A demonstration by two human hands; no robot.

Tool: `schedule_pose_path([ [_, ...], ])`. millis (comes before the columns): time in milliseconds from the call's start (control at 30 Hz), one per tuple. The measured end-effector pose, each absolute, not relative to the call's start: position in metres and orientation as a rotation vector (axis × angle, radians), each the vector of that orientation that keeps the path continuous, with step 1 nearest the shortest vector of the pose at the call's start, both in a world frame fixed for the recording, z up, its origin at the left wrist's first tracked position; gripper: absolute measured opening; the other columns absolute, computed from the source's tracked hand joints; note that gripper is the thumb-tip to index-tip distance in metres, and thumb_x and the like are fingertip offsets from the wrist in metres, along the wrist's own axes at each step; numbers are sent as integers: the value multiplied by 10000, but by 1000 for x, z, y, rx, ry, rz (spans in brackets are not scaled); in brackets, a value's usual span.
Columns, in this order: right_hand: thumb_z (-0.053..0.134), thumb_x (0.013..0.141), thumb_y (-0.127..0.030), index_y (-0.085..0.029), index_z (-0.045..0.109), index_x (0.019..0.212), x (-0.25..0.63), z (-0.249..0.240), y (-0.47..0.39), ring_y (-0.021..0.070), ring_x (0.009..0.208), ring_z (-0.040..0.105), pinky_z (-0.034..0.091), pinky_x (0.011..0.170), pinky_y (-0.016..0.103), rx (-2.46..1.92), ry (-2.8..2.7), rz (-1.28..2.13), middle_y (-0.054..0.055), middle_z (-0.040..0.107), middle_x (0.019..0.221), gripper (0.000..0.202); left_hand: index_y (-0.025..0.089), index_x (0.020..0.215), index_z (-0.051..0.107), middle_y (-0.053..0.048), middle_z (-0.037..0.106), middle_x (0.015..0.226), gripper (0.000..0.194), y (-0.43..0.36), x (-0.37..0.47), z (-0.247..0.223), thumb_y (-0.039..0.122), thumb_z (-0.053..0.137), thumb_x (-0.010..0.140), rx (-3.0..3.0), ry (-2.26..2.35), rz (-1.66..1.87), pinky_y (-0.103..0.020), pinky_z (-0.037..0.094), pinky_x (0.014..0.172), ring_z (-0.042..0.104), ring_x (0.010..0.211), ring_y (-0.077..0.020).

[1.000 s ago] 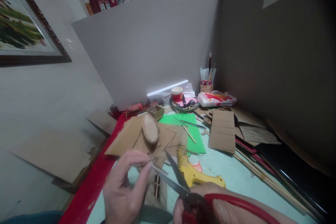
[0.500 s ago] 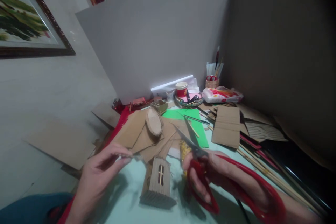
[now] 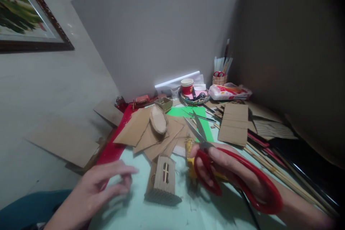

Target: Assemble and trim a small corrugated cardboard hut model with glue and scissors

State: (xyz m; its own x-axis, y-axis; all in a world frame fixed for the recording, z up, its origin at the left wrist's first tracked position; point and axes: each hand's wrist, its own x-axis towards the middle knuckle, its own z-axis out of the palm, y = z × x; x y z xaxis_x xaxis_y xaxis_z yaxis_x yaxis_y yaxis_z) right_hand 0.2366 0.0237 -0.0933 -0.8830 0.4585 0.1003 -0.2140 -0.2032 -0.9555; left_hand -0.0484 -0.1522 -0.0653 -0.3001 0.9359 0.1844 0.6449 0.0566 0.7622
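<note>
Toward the near edge of the table (image 3: 185, 219), the two hands were well apart, with a small house (image 3: 165, 181) standing between them. The left hand (image 3: 110, 183) hung near the table's red left edge (image 3: 115, 147), thumb and forefinger parted, fingertips pointing toward the house. The right hand (image 3: 226, 161) was clamped on the red handles of the scissors (image 3: 206, 146), whose blades stood apart and pointed toward the far edge. Partly hidden behind that hand was a yellow glue gun (image 3: 192, 167), just right of the house.

Beyond the house, toward the left edge, overlapping cardboard sheets (image 3: 133, 133) lay with an oval boat (image 3: 159, 120) on top. A green sheet (image 3: 208, 129) lay to their right, partly behind the scissors' blades. Along the far edge were a small box (image 3: 163, 104), a tray (image 3: 185, 100) with a red cup (image 3: 187, 86), a packet (image 3: 229, 92) and, in the far right corner, a holder (image 3: 219, 79) of brushes and strips. Toward the right edge, a cardboard slab (image 3: 234, 124) lay near some long sticks (image 3: 269, 167).
</note>
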Motion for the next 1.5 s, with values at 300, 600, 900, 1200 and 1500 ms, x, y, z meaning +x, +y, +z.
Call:
schedule_pose_path([
  [300,559,988,-664,-217,573,927,237,-82,29,180,761,523,398,640,268,-689,-2092,1636,5,561,845,451,350,1645,224,-119,280,1723,1268,-116,-6,-74,351,948,605,1445,1863,585,-642,208,1200,262,1557,-425],
  [600,599,938,-631,-253,625,901,236,-83,20,241,735,607,485,633,313,-772,-2224,1346,39,665,844,380,419,1594,371,-52,515,1606,1199,-124,-16,-82,606,933,551,1205,1710,998,-506,318,1226,365,1527,-399],
  [900,789,830,-589,-263,657,1001,235,-84,18,239,800,589,460,695,337,-663,-2381,1376,25,641,955,391,297,1335,684,-87,793,1219,549,-108,2,-85,550,730,850,867,1554,1385,-421,577,1020,659,1283,-382],
  [1200,878,763,-294,-216,637,928,225,-75,11,254,896,596,470,749,372,-756,-2625,1148,31,613,974,302,288,1389,647,-66,809,1175,446,-110,16,-84,441,626,971,870,1423,1370,-347,527,1060,729,1176,-274],
  [1500,846,791,-281,-216,628,944,226,-73,9,242,889,606,503,749,374,-759,-2669,1124,28,605,978,275,358,1382,680,-44,790,1246,381,-115,17,-74,363,541,1027,910,1260,1320,-301,459,1108,696,1231,-223],
])
